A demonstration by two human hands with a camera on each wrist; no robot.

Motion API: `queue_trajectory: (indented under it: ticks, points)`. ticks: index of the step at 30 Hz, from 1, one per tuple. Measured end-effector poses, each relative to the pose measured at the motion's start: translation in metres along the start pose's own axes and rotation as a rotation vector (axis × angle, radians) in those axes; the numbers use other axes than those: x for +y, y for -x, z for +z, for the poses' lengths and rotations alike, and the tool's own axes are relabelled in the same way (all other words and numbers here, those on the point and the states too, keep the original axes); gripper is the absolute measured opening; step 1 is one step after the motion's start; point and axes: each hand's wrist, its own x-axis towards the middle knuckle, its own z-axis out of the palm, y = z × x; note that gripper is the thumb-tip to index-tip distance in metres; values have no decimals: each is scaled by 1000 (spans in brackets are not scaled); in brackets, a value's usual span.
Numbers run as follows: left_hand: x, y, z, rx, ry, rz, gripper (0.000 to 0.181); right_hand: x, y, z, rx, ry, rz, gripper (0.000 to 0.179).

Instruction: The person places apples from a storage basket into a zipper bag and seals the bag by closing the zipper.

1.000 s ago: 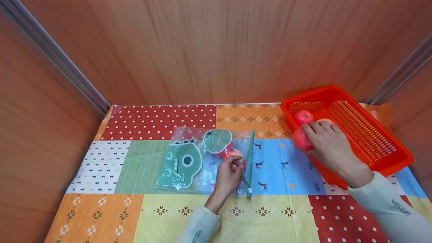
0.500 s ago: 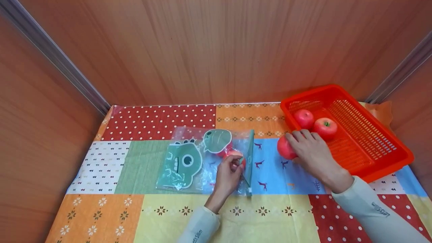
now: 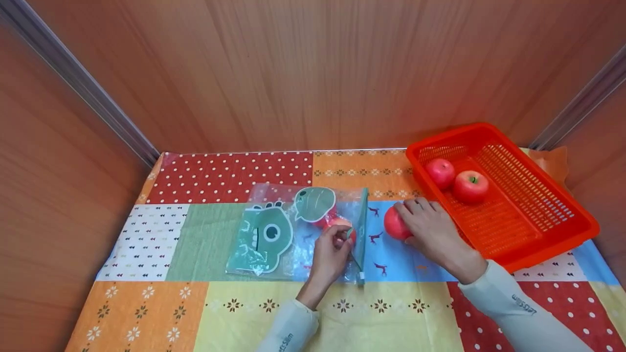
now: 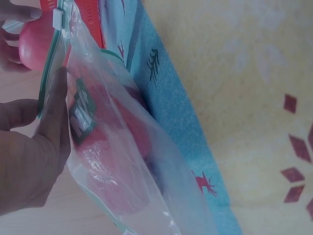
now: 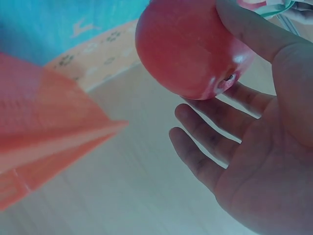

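Observation:
My left hand (image 3: pixel 331 254) pinches the green-edged opening of a clear zip bag (image 3: pixel 303 249) printed with green cartoon shapes. Red apples show through the plastic in the left wrist view, inside the bag (image 4: pixel 115 161). Between the thumb and fingers of my right hand (image 3: pixel 430 230) is a red apple (image 3: pixel 396 224), just right of the bag's opening. The right wrist view shows this apple (image 5: pixel 190 46) against the thumb and fingertips, its dimpled end toward the palm. A slider (image 4: pixel 57 19) sits on the bag's green strip.
An orange-red plastic basket (image 3: pixel 533 195) with slotted sides stands at the right. Two apples lie in its left end, a smaller one (image 3: pixel 440 173) and one with a green stem (image 3: pixel 471 187). A patchwork cloth (image 3: pixel 234 176) covers the table, with wooden panels (image 3: pixel 313 73) around it.
My right hand has carried the apple out over the basket's left rim and leftward toward the bag. The left hand and the bag have stayed in place.

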Motion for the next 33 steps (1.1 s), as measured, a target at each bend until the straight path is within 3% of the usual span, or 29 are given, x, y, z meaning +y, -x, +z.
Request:
queue_trajectory:
  ticks: [16, 28, 33]
  points:
    - [0, 0, 0, 1, -27, 14, 24, -25, -10, 17, -56, -150, 10, 85]
    - [0, -1, -1, 5, -66, -7, 24, -35, -15, 28, 27, -187, -19, 81]
    - [0, -1, -1, 6, -71, -3, 24, -36, -17, 32, 23, -204, -16, 79]
